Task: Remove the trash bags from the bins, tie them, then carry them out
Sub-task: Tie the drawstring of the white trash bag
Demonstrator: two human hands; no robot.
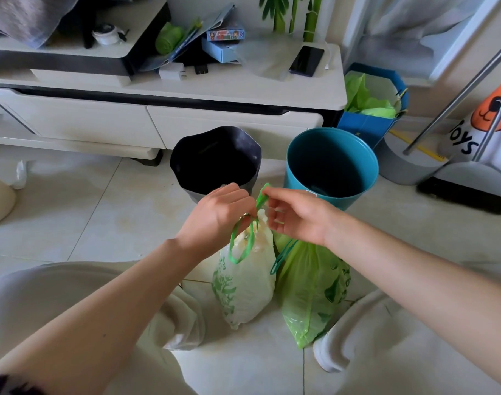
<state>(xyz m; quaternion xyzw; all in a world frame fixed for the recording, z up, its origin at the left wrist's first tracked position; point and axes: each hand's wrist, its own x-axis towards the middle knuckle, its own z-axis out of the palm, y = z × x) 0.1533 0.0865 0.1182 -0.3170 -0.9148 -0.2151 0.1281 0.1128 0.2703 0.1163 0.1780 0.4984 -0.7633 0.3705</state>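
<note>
The left hand [218, 215] and the right hand [297, 218] both pinch the green drawstring [243, 246] above the white bag [243, 286]; each grip is closed on the string. The bag stands on the floor, just below the hands, its long axis upright and its neck pointing up. To tie well, pull both ends apart evenly, close to the neck. The green bag [312, 292] leans beside it, under the right grip.

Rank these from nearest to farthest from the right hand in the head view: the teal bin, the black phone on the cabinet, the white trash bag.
From the right hand:
1. White trash bag, just below and left, its green drawstring in the fingers.
2. Teal bin, on the floor just beyond the hand.
3. Black phone, far back on the cabinet top.
</note>
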